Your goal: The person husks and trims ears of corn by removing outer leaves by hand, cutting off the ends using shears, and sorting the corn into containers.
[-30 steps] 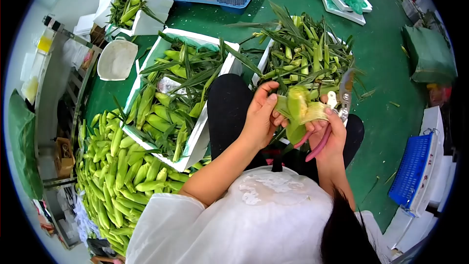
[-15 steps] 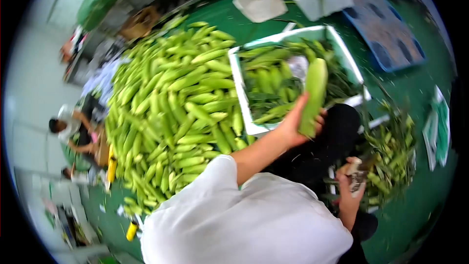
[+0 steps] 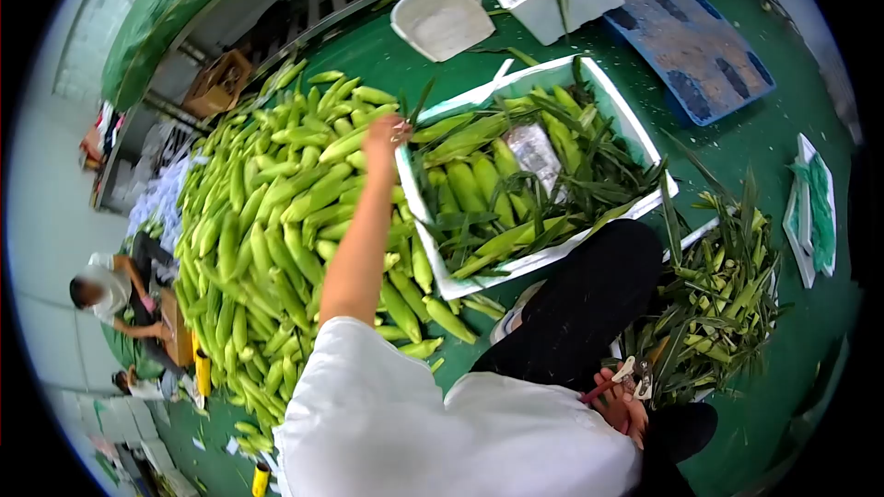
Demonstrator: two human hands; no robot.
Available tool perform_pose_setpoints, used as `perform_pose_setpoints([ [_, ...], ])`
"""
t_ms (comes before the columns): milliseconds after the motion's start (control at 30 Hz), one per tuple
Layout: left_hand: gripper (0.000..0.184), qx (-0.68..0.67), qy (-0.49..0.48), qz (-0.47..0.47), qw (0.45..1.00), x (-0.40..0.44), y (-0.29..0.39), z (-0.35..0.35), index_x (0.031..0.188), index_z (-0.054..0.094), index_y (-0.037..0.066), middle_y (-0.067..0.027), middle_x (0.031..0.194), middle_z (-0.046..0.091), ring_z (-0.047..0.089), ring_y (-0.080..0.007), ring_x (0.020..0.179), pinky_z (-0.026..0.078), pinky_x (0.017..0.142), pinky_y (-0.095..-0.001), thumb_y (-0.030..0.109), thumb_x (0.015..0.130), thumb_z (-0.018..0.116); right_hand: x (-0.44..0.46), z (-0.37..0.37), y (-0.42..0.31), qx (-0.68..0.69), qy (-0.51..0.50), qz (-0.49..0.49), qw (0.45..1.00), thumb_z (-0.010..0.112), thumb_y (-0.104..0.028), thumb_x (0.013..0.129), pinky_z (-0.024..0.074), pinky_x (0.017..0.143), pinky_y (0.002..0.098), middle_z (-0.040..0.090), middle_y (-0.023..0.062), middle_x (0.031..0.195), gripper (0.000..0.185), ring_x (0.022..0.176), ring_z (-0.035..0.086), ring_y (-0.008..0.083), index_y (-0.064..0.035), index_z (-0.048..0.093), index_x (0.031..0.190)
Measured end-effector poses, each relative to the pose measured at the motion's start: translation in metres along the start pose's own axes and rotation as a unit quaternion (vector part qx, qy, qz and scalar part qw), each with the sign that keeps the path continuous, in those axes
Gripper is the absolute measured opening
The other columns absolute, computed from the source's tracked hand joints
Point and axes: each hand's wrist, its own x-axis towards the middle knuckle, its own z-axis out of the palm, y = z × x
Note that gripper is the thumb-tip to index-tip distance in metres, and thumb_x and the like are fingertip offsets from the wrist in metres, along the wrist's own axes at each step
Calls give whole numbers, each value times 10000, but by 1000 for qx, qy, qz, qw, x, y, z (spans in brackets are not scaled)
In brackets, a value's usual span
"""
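Observation:
My left hand (image 3: 384,134) is stretched out over the heap of green corn ears (image 3: 267,221), beside the left rim of the white foam box (image 3: 425,244). An ear of corn (image 3: 345,144) lies right beside that hand; its fingers are partly hidden, so I cannot tell whether they grip it. In the box lie husked-over corn ears (image 3: 468,186), loose leaves and a silvery packet (image 3: 536,156). Low at the right, my right hand (image 3: 626,410) holds red-handled pruning shears (image 3: 635,377), next to a container heaped with cut leaves and corn trimmings (image 3: 714,313).
At the back stand a white basin (image 3: 442,23), another foam box of corn (image 3: 562,0) and a blue pallet (image 3: 686,37). A white foam piece with green netting (image 3: 812,212) lies at the right. Another person (image 3: 115,290) sits at the far left by a cardboard box.
My left hand has swung left from above the foam box to the heap; the ear it held upright is no longer seen there. My right hand has dropped slightly, still with the shears.

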Motion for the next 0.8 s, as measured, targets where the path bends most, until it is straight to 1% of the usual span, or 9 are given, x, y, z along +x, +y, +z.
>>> perform_pose_setpoints([
  [167, 366, 659, -12, 137, 740, 6, -93, 157, 964, 712, 45, -178, 906, 693, 675, -343, 890, 540, 803, -451, 368, 965, 541, -11, 4, -6, 66, 54, -50, 995, 662, -214, 882, 403, 1059, 513, 554, 93, 1303, 660, 1278, 477, 281, -132, 372, 1469],
  [233, 496, 702, -27, 29, 711, -2, -60, 183, 950, 722, 57, -157, 1020, 671, 655, -362, 982, 539, 842, -461, 537, 855, 640, -25, 9, -5, 86, 93, -93, 988, 637, -195, 892, 438, 1018, 478, 570, 86, 1278, 605, 1248, 508, 273, -112, 407, 1446],
  [300, 651, 626, -243, -109, 732, 17, -42, 178, 1078, 673, 53, -164, 1133, 650, 642, -368, 1038, 536, 864, -449, 606, 739, 724, -34, 17, -5, 112, 130, -135, 976, 592, -188, 898, 442, 1007, 441, 589, 85, 1239, 583, 1214, 539, 259, -90, 415, 1444],
  [400, 774, 732, -240, 104, 629, -15, -50, 165, 1210, 559, 44, -191, 1168, 646, 640, -372, 1068, 527, 902, -431, 548, 676, 803, -28, -4, 0, 128, 101, -143, 976, 601, -137, 859, 428, 1025, 448, 594, 86, 1223, 579, 1214, 543, 272, -74, 436, 1410],
  [433, 827, 627, -258, 5, 735, -18, -66, 156, 1255, 458, 49, -222, 1174, 645, 643, -382, 1052, 514, 923, -435, 438, 649, 865, -27, 3, -6, 133, 105, -162, 972, 629, -70, 799, 410, 1052, 478, 597, 110, 1153, 596, 1178, 544, 285, -73, 466, 1372],
  [500, 768, 554, -207, -54, 804, -69, -24, 176, 1211, 450, 8, -247, 1114, 645, 647, -385, 994, 521, 866, -444, 359, 669, 866, -27, 15, -24, 107, 42, -215, 970, 613, -18, 747, 419, 1042, 469, 592, 120, 1138, 628, 1166, 544, 281, -33, 460, 1356],
  [600, 723, 416, -255, 19, 873, -127, 27, 205, 1219, 439, -20, -221, 1095, 647, 646, -288, 995, 516, 878, -383, 297, 711, 845, -33, 16, -50, -40, 72, -267, 960, 695, -53, 778, 448, 937, 369, 580, 94, 1176, 643, 1093, 547, 224, -21, 458, 1375],
  [700, 802, 333, -358, 28, 872, -221, 129, 262, 1437, 377, -44, -212, 1295, 590, 571, -269, 1185, 438, 1015, -357, 343, 853, 769, -26, 13, -65, -193, 68, -272, 940, 750, -126, 817, 425, 949, 319, 585, 78, 1208, 691, 1110, 536, 177, -23, 427, 1419],
  [800, 675, 294, -442, 60, 845, -286, 173, 308, 1386, 477, -13, -212, 1274, 614, 597, -301, 1188, 450, 1012, -374, 342, 874, 737, -15, 21, -83, -342, 78, -345, 871, 803, -271, 802, 421, 1030, 377, 517, 161, 1282, 793, 1211, 522, 265, -10, 389, 1426],
])
